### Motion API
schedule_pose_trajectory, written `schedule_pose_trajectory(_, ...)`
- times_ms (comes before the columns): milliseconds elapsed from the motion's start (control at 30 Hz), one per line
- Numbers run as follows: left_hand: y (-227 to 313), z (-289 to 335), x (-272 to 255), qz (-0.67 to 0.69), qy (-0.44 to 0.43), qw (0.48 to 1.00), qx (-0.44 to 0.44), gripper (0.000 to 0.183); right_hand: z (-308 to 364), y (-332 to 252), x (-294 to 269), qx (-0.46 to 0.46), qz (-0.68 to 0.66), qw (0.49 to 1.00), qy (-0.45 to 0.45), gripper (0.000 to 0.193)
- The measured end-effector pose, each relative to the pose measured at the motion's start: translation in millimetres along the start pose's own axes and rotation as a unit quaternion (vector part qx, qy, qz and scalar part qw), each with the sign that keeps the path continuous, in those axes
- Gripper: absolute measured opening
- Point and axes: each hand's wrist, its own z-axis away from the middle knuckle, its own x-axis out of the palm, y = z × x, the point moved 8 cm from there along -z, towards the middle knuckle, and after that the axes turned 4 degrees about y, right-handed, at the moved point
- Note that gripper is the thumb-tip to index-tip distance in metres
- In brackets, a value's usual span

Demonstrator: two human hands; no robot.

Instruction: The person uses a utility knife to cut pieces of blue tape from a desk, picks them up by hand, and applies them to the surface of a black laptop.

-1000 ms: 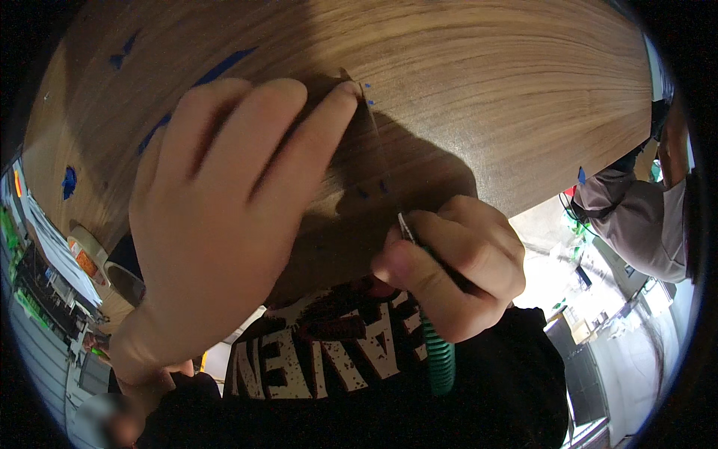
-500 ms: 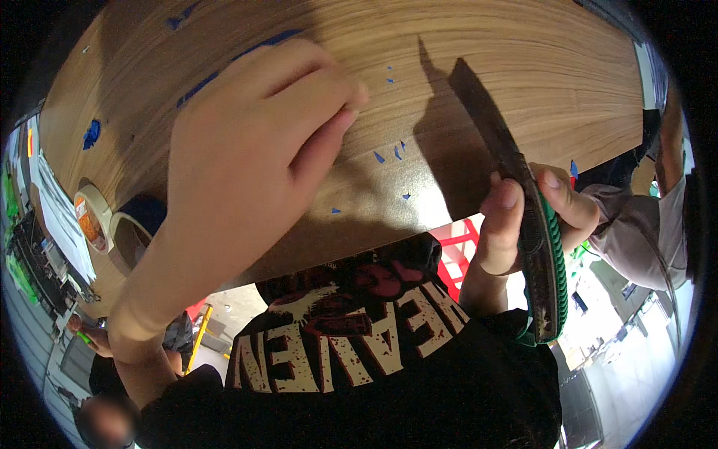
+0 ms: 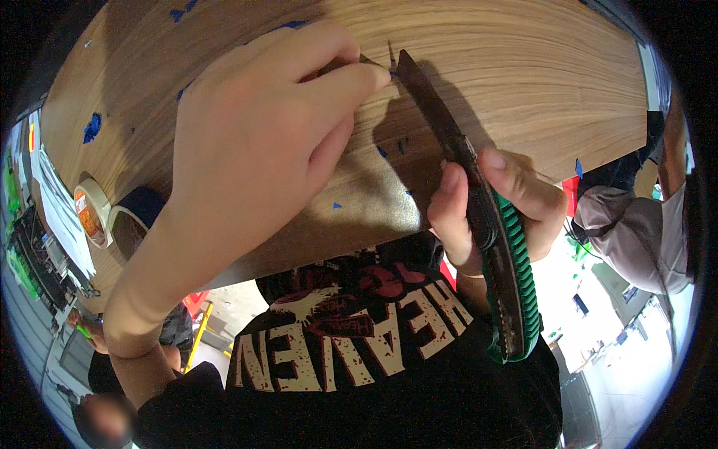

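The shirt (image 3: 359, 408) is black, with short sleeves (image 3: 179, 400). It has large, speckled cream letters (image 3: 293, 364) and a dark red print (image 3: 385, 279).

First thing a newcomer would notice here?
Probably the green-handled knife right of centre, long dark blade out, held in the right hand. Next, the left hand, large left of centre, its fingertips close to the blade's tip. Then the blue scraps scattered over the wood-grain tabletop, and two tape rolls near its left edge.
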Motion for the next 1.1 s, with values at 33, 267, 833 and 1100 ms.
schedule_pose_trajectory(33, 0.3, -0.1, -0.9, 0.000, 0.000, 1.000, 0.000, 0.028, -0.4, 0.5, -0.1, 0.000, 0.000, 1.000, 0.000, 0.029)
schedule_pose_trajectory(267, 6.9, -1.8, -2.4, 0.024, 0.037, 0.999, 0.005, 0.028, 0.4, -5.8, 4.6, -0.049, -0.043, 0.998, -0.002, 0.037)
schedule_pose_trajectory(833, 15.0, 2.6, -5.9, -0.161, -0.021, 0.983, 0.086, 0.039, -4.7, 1.2, 2.2, -0.046, -0.072, 0.996, 0.021, 0.037)
schedule_pose_trajectory(1100, 18.0, 11.2, -5.2, -0.214, -0.030, 0.972, 0.095, 0.044, -4.9, -8.5, 7.4, -0.051, -0.050, 0.997, -0.031, 0.035)
